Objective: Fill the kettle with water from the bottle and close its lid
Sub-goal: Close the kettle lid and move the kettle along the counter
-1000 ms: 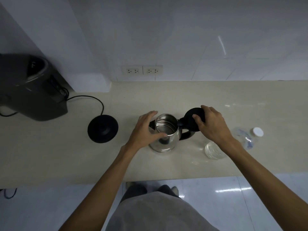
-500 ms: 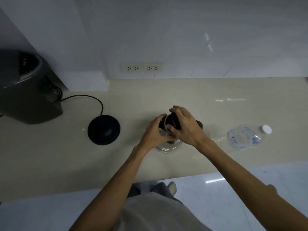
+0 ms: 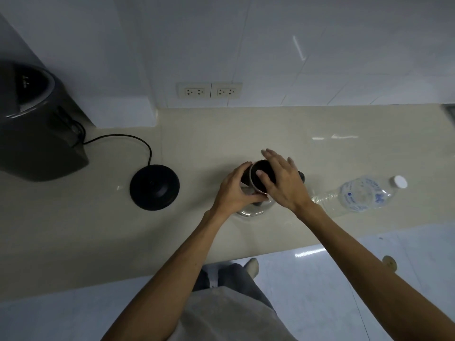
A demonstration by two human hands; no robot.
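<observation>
While left hand point(image 3: 235, 190) grip clasps steel kettle point(image 3: 253, 209) | right hand point(image 3: 283, 179) flat, ungripped, on black lid point(image 3: 262, 172)

Both forearms bare, no sleeves, watch or rings visible on left hand point(image 3: 234, 190) or right hand point(image 3: 283, 183). Light grey top at bottom centre of frame, dark grey trousers above it. One pale shoe or sock tip shows just past the trouser leg.

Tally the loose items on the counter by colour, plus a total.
Black or dark grey: 2, the round black kettle base and the large dark grey appliance.
Steel with black lid: 1, the shiny steel kettle.
Clear: 1, the clear plastic water bottle with a white cap, lying on its side.
Total: 4
</observation>
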